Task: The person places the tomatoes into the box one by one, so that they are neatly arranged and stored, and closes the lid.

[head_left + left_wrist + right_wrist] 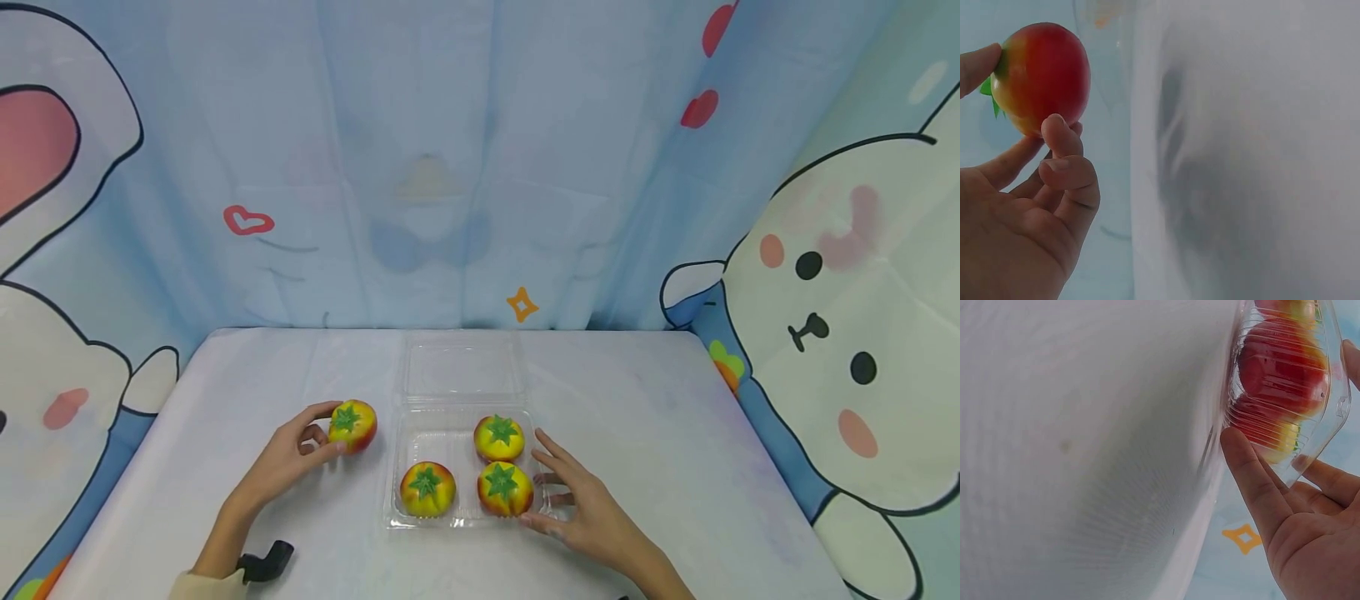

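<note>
My left hand [281,458] pinches a red-and-yellow, tomato-like fruit [353,426] between thumb and fingertips, left of a clear plastic box. In the left wrist view the held fruit [1047,75] shows its red side, with green leaf tips at its edge. The clear box [461,522] lies with its lid [465,367] folded back. Inside sit three similar fruits: one at front left [427,490], one at front right [506,490] and one at back right [498,438]. At the box's right side, my right hand [592,512] rests its spread, fairly straight fingers against the wall.
A white cloth covers the table [660,400]. Near my left wrist is a black curved piece [266,562]. Behind the table hangs a blue curtain [450,125] with cartoon prints.
</note>
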The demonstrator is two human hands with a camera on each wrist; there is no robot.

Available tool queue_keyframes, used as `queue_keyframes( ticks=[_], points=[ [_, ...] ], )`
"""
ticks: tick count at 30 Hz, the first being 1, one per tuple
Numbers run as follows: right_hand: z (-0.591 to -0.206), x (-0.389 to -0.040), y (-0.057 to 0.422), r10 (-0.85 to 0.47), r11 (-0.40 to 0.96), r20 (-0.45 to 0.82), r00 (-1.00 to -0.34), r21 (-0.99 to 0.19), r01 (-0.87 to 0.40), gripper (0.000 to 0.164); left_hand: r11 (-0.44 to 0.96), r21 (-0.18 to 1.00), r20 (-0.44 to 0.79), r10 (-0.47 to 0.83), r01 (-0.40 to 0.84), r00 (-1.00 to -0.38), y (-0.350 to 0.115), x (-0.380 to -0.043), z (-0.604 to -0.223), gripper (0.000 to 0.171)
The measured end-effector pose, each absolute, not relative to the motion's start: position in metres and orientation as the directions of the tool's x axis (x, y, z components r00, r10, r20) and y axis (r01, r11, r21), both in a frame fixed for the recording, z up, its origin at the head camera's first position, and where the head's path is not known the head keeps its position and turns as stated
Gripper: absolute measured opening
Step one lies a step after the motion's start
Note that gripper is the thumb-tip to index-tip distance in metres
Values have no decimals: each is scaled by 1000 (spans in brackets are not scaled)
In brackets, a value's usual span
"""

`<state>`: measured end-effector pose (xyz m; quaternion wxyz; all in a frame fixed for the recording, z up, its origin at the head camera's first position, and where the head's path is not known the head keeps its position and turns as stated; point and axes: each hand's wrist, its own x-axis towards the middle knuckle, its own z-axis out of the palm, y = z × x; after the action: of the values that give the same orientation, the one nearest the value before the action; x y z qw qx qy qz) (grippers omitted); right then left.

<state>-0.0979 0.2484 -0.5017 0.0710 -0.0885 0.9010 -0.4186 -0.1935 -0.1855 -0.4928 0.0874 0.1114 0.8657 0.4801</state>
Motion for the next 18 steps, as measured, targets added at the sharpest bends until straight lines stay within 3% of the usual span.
queue_keyframes(
  ticks=[10,18],
  points=[
    [-502,-98,249,-229,632,-41,-972,-766,-117,91,386,906,6,399,174,-917,-156,-192,-484,60],
    [-503,-98,248,-209,641,-55,-976,-762,-94,91,411,892,-9,434,189,-901,-135,-194,-483,61]
  ],
)
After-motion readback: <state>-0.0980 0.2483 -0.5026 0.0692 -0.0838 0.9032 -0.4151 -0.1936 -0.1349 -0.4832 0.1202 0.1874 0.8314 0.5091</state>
